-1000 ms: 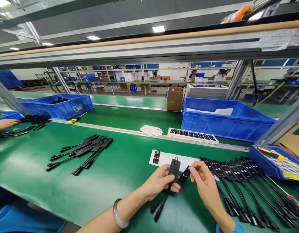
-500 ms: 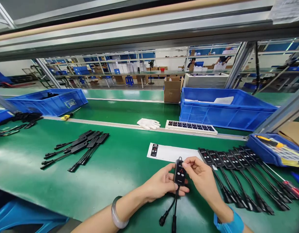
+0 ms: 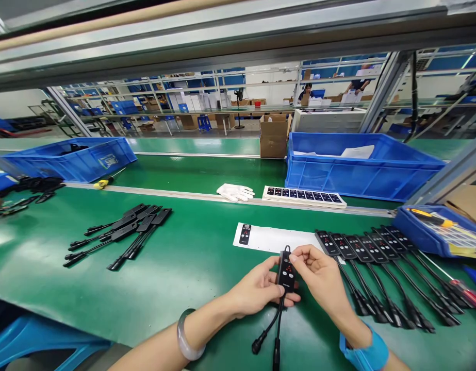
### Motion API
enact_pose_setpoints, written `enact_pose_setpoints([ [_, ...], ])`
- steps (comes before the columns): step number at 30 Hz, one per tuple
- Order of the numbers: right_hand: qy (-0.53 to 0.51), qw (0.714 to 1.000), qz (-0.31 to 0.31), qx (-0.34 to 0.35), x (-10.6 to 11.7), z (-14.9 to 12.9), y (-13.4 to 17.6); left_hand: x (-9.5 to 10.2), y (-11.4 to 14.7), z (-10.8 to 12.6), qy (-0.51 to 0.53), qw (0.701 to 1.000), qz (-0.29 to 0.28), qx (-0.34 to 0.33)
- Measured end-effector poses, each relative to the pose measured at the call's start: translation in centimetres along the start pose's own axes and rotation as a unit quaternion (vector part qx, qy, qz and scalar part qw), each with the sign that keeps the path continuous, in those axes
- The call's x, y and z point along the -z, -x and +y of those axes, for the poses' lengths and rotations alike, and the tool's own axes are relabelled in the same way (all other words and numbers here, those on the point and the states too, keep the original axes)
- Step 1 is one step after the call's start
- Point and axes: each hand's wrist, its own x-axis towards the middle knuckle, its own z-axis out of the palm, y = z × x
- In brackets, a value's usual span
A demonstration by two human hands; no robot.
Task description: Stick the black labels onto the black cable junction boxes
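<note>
My left hand (image 3: 259, 288) is closed around a black controller box (image 3: 280, 273) with a wire loop at its top and two cables ending in plugs below. A black label (image 3: 288, 273) with red marks and two pale buttons covers its face. At the label's upper right corner, my right hand (image 3: 317, 270) pinches with thumb and fingertips; its other fingers are curled. Just beyond lies a white backing sheet (image 3: 278, 238) carrying one label (image 3: 245, 234) at its left end. To the right, several labelled controllers (image 3: 359, 248) lie in a row, cables toward me.
Several controllers without visible labels (image 3: 124, 232) lie at left. Behind are a white glove (image 3: 235, 192), a label stack (image 3: 304, 196), a large blue bin (image 3: 361, 167), another bin (image 3: 71, 159) and a yellow-handled tool (image 3: 102, 183). A small blue tray (image 3: 435, 232) and red screwdriver (image 3: 468, 294) are right.
The view has tilted and shifted slightly. My hands keep nearly the same hold on the controller and label. Something skin-toned, perhaps another person's hand, now shows at the far left edge.
</note>
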Motion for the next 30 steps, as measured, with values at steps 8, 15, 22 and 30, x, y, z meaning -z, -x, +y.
enact_pose_setpoints([
  [8, 0.015, 1.0, 0.011, -0.023, 0.0, -0.4, 0.0, 0.3, -0.2, -0.7, -0.014, 1.0, -0.005, -0.016],
  [15, 0.014, 0.999, 0.016, -0.029, -0.1, 0.4, -0.1, 0.3, -0.1, -0.7, -0.016, 1.0, -0.008, -0.021],
  [22, 0.099, 0.995, 0.028, -0.006, 0.4, 1.3, -0.8, 0.0, -0.1, 0.1, 0.011, 1.0, 0.007, -0.001],
  [30, 0.066, 0.99, -0.113, -0.044, -1.1, 1.8, 0.1, 0.3, -0.7, 0.4, 0.064, 0.996, 0.049, -0.027],
])
